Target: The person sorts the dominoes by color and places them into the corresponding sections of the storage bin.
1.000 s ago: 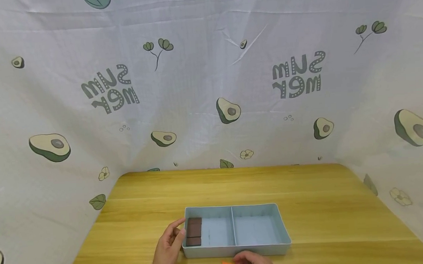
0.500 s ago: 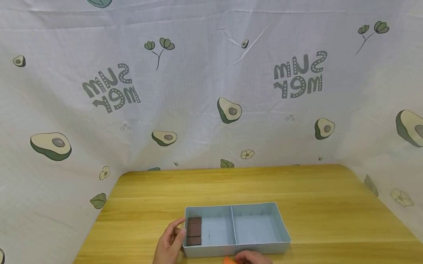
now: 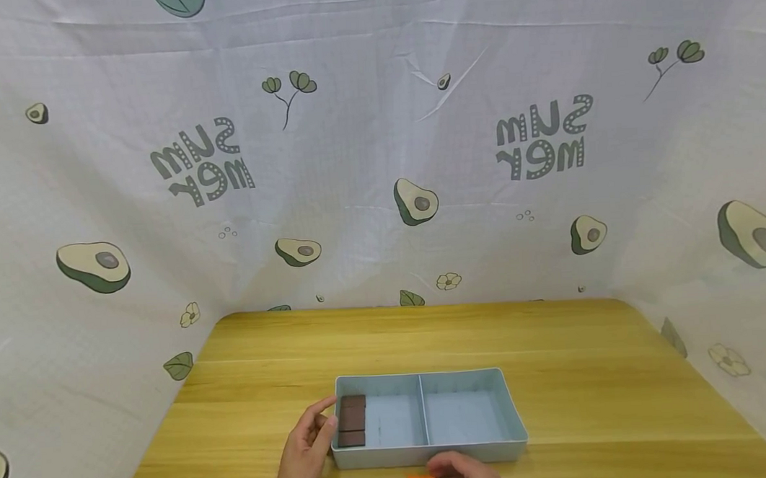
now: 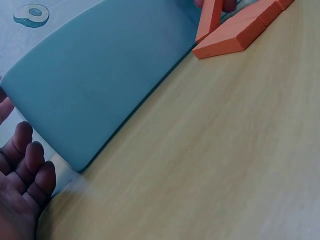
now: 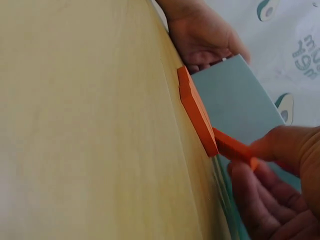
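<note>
A grey-blue divided box [image 3: 381,457] lies on the wooden table. Several dark brown blocks [image 3: 351,420] stand in a column along the left wall of its left compartment. My left hand [image 3: 301,449] rests against the box's left side, thumb and index finger at the wall, the other fingers loosely bent. In front of the box, my right hand [image 3: 465,473] pinches an orange block [image 5: 232,149] between thumb and fingers, tilted up in the left wrist view. Just left of it, more orange blocks [image 4: 235,32] lie in a row on the table, partly cut off in the head view.
A divider [image 3: 423,410] splits the box into two compartments, and the right one shows only its bare floor. Around the box spreads the wooden tabletop [image 3: 612,386]. A white cloth [image 3: 351,125] printed with avocados hangs behind and at both sides.
The orange block at my right fingers lay beside the others, then swung askew; now it is tilted up in the pinch. My left hand and the box have stayed put.
</note>
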A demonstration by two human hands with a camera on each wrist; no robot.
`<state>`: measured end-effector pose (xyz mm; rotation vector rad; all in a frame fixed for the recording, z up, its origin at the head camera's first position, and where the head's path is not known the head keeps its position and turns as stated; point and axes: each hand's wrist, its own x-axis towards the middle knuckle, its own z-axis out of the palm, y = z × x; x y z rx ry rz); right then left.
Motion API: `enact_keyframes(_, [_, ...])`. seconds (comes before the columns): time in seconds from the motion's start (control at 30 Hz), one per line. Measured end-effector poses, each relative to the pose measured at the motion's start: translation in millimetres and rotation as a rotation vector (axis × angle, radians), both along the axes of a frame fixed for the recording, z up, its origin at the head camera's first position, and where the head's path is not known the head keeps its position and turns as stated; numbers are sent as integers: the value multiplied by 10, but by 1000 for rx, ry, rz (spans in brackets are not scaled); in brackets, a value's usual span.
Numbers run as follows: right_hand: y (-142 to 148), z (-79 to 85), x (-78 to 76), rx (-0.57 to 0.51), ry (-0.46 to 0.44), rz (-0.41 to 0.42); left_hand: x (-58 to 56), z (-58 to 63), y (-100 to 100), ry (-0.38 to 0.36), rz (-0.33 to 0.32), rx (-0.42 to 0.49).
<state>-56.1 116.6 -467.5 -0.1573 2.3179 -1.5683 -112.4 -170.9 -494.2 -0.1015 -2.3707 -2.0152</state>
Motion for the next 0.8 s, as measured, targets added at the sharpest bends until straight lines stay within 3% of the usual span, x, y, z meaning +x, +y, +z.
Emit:
enact_keyframes(0.17, [-41,87,55,-107,11,-59,1,8,3,-21,4,-8])
enact_keyframes(0.4, [-39,344,39,-167,152,-154,-9,3,-1,-24,12,0])
enact_keyframes(0.6, [41,530,-173,-35,231,-385,-10,11,-7,-20,4,22])
enact_keyframes(0.8, [169,618,-417,143,240,-436,-8,-7,10,-24,10,4])
